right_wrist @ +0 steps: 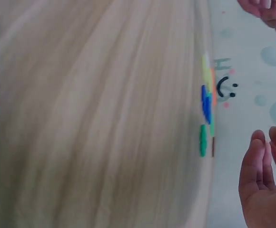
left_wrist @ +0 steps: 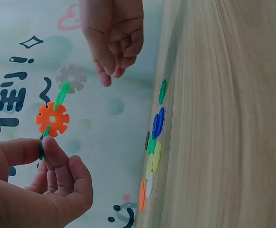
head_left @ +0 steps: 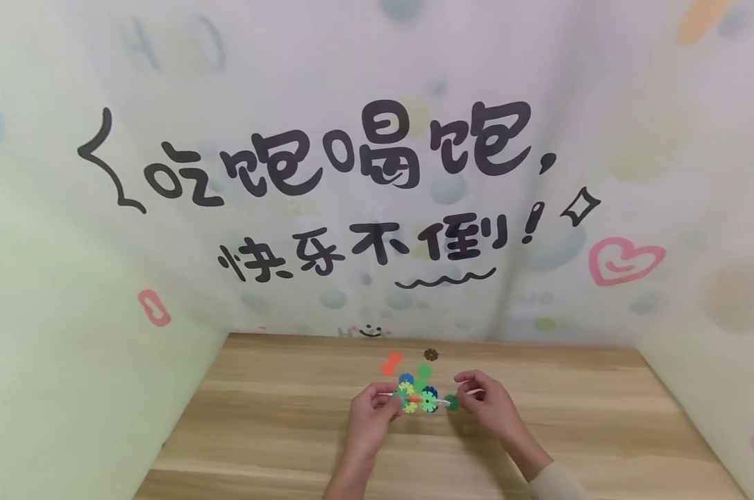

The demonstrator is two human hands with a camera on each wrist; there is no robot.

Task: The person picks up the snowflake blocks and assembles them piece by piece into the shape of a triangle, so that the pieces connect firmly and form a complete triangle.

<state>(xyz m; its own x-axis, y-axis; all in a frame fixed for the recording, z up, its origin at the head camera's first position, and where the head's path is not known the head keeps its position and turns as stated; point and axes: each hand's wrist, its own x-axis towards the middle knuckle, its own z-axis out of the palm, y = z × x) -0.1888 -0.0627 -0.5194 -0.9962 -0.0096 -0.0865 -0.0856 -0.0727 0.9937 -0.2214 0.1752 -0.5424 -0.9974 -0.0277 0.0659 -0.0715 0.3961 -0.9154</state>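
My left hand [head_left: 372,411] pinches a dark green notched disc at one end of a short chain of snowflake discs, held above the table. From there the chain runs through an orange disc [left_wrist: 52,119] and a light green disc [left_wrist: 62,96] seen edge-on, to a white disc [left_wrist: 71,79] at the far end. Just right of that white end hovers my right hand [head_left: 488,406], its fingers loosely bent and apart from the chain. Nothing shows between those fingers in the left wrist view. The left fingers partly cover the dark green disc.
On the wooden table [head_left: 277,417] lie loose discs: blue ones [left_wrist: 158,123], yellow ones [left_wrist: 156,156], a green one [left_wrist: 162,92], a brown one [head_left: 431,355] and orange ones [head_left: 391,363]. A printed wall [head_left: 289,69] stands behind the table, with side walls left and right.
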